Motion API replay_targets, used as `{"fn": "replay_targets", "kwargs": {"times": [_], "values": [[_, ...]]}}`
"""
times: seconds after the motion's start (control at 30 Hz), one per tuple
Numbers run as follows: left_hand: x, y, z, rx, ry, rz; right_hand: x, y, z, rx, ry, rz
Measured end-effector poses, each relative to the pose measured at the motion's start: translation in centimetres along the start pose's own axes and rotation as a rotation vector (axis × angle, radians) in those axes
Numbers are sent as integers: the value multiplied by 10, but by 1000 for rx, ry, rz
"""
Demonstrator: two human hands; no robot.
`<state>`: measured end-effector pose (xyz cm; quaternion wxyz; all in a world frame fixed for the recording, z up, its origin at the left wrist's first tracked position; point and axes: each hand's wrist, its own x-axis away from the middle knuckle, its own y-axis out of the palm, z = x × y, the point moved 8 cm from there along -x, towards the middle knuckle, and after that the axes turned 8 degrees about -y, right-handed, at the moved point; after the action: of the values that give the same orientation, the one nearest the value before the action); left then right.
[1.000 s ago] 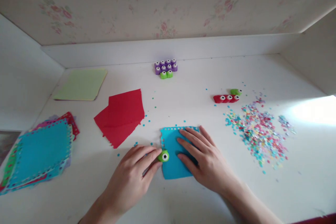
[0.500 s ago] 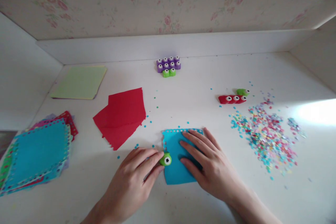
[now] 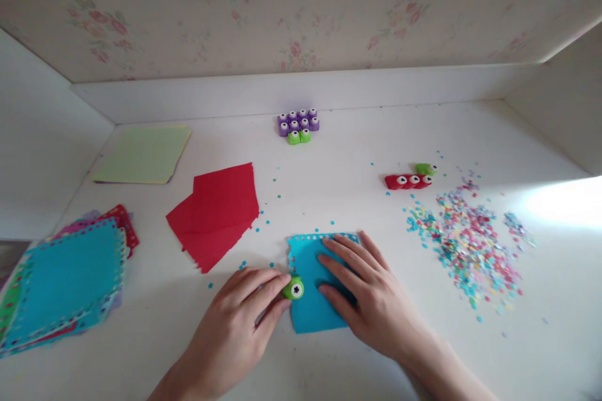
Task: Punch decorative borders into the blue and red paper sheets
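Observation:
Between the thumb and fingers of my left hand (image 3: 244, 313) is a small green craft punch (image 3: 295, 289) with a white button bearing a dark star. The punch sits at the left edge of a blue paper sheet (image 3: 313, 310). Small cut-outs run along the sheet's top edge and down the upper part of its left edge. My right hand (image 3: 369, 291) lies flat across the right side of the sheet, fingers spread, pressing it to the table. The paper edge inside the punch is hidden.
Red paper pieces (image 3: 223, 213) lie left of centre, with punched coloured sheets (image 3: 70, 282) and pale green paper (image 3: 143, 153) further left. Purple punches (image 3: 298, 122) stand at the back. Red punches (image 3: 408, 182) and a confetti pile (image 3: 470, 238) are on the right.
The whole view has shifted slightly, so everything sits a little lower and further left. Both hands, the punch and the blue sheet keep their places relative to each other.

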<state>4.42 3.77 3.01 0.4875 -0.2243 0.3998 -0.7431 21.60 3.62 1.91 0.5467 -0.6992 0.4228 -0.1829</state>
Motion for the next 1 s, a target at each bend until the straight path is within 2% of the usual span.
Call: {"fn": "replay_targets", "kwargs": {"times": [0.17,0.33,0.43,0.63,0.8,1.0], "values": [[1,-4,-2,20,-34,-4,0,-1,0,-1,1,4],[-8,-17,-2,199,-169,80,0,-3,-1,-21,10,20],[-15,-10,2,251,-223,49,0,-5,-2,-31,17,30],[-24,3,11,243,-209,17,1,-10,-4,-51,18,77],[-29,11,5,214,-275,-70,3,-11,-5,-58,26,81],[-36,19,-1,153,-301,-89,5,-12,-6,-34,29,115]]}}
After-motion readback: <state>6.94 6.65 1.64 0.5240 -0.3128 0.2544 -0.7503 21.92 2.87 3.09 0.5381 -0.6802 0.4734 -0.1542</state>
